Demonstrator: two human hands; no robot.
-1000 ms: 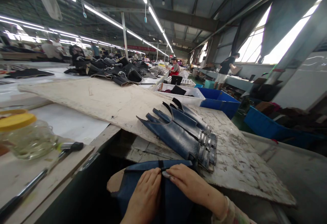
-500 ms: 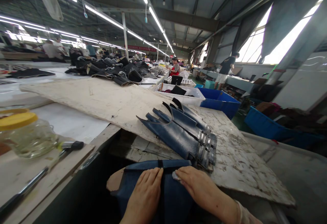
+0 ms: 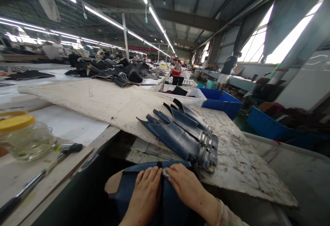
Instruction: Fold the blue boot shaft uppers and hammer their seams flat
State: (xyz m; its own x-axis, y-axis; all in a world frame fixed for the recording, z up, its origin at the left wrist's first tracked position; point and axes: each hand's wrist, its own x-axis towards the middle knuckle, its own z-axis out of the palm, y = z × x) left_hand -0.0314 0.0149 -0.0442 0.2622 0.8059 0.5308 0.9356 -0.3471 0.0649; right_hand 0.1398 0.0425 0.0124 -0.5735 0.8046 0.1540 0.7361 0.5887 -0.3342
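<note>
A dark blue leather piece [image 3: 126, 188] lies over a support at the bottom centre, with a black strip [image 3: 162, 198] down its middle and a tan rounded end [image 3: 113, 183] showing at its left. My left hand [image 3: 146, 191] presses on it just left of the strip, fingers together. My right hand [image 3: 187, 186] is closed on a small whitish object [image 3: 165, 173] at the strip's upper right edge; what that object is cannot be made out. Several blue leather pieces [image 3: 175, 136] lie stacked just beyond my hands.
A pale board [image 3: 85, 95] and a stained board [image 3: 239, 157] lie ahead. At the left are a yellow-lidded jar [image 3: 28, 136], a brush [image 3: 68, 148] and a metal-shafted tool [image 3: 31, 183]. Farther off are a white bin [image 3: 190, 95], a blue bin [image 3: 221, 98] and a standing person [image 3: 228, 69].
My right hand has moved left with the whitish object, from the blue leather to the black strip. It is now beside my left hand, which has shifted slightly left.
</note>
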